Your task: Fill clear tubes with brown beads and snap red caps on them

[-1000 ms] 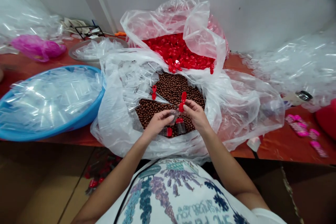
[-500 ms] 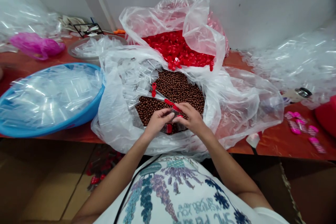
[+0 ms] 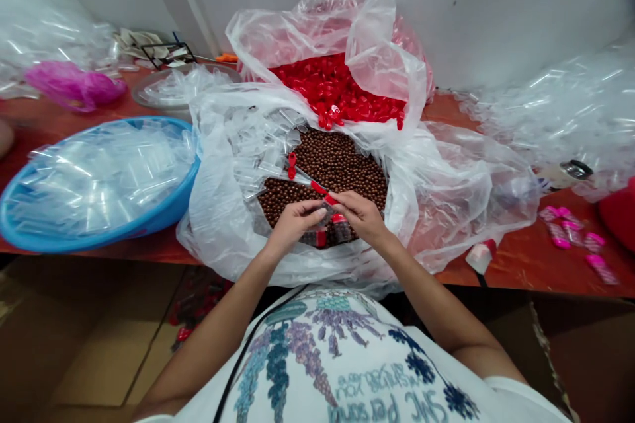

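Two bare hands nearly meet over the brown beads in the middle of my view. I see the left hand with thumb and fingertips drawn together on a small clear tube, mostly hidden by the fingers. The right hand makes a narrow pinch on a red cap at the tube's end; I cannot tell whether it is fully seated. Just below, red-capped tubes lie on the beads, inside a white plastic bag. Behind it I have loose red caps in another bag. To the left sits a blue basin heaped with clear tubes; to the right, pink-capped tubes lie on the red table
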Demonstrator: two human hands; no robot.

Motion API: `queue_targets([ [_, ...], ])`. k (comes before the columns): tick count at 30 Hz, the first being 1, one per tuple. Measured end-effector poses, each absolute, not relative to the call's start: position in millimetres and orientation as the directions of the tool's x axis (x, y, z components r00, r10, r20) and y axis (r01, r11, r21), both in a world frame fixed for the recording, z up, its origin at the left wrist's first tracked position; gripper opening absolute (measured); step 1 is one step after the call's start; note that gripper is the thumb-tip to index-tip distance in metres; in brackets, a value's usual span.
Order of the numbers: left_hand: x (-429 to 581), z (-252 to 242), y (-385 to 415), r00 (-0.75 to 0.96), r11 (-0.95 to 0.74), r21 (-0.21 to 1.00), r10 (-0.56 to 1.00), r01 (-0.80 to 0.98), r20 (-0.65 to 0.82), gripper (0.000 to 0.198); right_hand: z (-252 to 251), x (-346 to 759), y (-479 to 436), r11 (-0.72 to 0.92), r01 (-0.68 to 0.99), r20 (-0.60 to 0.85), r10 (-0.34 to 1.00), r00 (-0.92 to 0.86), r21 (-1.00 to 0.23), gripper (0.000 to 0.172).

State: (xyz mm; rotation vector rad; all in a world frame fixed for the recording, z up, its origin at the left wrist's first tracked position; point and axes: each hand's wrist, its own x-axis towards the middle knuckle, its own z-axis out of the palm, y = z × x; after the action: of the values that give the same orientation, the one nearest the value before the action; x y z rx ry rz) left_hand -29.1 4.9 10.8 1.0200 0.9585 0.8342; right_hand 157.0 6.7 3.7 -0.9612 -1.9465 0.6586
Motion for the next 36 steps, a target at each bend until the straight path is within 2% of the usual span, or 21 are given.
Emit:
queue_targets([
  [3,-32,16,6,0.373,0.319,0.94,0.892,-0.119,-0.256,0.039,9,158,8,0.537,0.334,0.447,0.838,-0.312,-0.775,0.026],
  [6,-31,14,6,0.368,0.301,0.947,0.897,-0.107,-0.244,0.038,13,157,4,0.563,0.392,0.458,0.824,-0.333,-0.728,0.028],
  [8,-27,13,5,0.35,0.296,0.944,0.908,-0.144,-0.231,0.039,12,154,0,0.583,0.469,0.463,0.812,-0.355,-0.664,0.037],
  [11,-17,11,2,0.312,0.331,0.907,0.918,-0.262,-0.245,0.038,7,147,-5,0.573,0.565,0.46,0.818,-0.346,-0.594,0.065],
  [13,-12,10,2,0.309,0.415,0.833,0.898,-0.366,-0.312,0.039,3,143,-7,0.537,0.585,0.446,0.84,-0.308,-0.608,0.067],
  [16,-14,10,5,0.445,0.612,0.624,0.787,-0.485,-0.427,0.055,-2,142,-9,0.512,0.572,0.416,0.858,-0.301,-0.641,0.064],
  [18,-18,12,7,0.567,0.715,0.501,0.696,-0.488,-0.44,0.062,-4,143,-11,0.539,0.562,0.421,0.842,-0.338,-0.627,0.064],
  [20,-20,14,8,0.621,0.764,0.447,0.641,-0.465,-0.451,0.061,-6,144,-13,0.571,0.57,0.429,0.82,-0.378,-0.59,0.066],
  [23,-16,20,6,0.569,0.762,0.466,0.647,-0.45,-0.509,0.048,-10,143,-17,0.596,0.596,0.432,0.802,-0.413,-0.538,0.065],
  [27,-8,24,2,0.441,0.708,0.536,0.706,-0.461,-0.554,0.029,-15,140,-21,0.55,0.617,0.462,0.828,-0.318,-0.563,0.066],
  [29,-6,24,1,0.434,0.704,0.553,0.71,-0.446,-0.554,0.029,-14,140,-22,0.541,0.617,0.484,0.83,-0.278,-0.572,0.072],
  [32,-6,21,-1,0.442,0.682,0.589,0.731,-0.435,-0.52,0.031,-11,139,-21,0.556,0.635,0.468,0.822,-0.325,-0.535,0.079],
  [36,-2,14,-5,0.391,0.613,0.679,0.787,-0.405,-0.477,0.033,-9,139,-20,0.586,0.657,0.438,0.805,-0.401,-0.474,0.07],
])
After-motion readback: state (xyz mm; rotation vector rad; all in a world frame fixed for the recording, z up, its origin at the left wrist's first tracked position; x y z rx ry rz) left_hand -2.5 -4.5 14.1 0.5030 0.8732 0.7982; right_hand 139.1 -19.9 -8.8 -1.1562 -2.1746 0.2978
